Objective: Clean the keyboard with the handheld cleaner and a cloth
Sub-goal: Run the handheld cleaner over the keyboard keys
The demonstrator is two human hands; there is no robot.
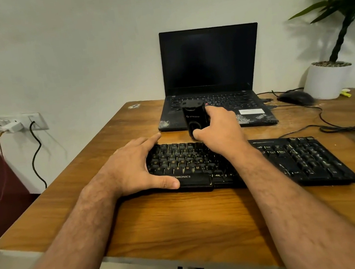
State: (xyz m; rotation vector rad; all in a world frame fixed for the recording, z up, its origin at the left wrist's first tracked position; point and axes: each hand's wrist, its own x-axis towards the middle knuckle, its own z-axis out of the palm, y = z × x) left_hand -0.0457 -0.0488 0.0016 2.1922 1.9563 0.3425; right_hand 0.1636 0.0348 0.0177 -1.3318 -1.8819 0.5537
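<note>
Where it stands upright over the keyboard, handheld cleaner: enclosed by right hand, grip curled round its body. Left hand: grip wide, spanning keyboard's left end. Keyboard long axis: left-right across worktop.

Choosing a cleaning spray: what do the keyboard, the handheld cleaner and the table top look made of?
Keyboard: likely matte black plastic, moulded keys with printed legends. Handheld cleaner: seemingly black plastic with a slight sheen and a printed logo. Table: brown wood grain, smooth and faintly glossy; wood or laminate, unclear.
</note>
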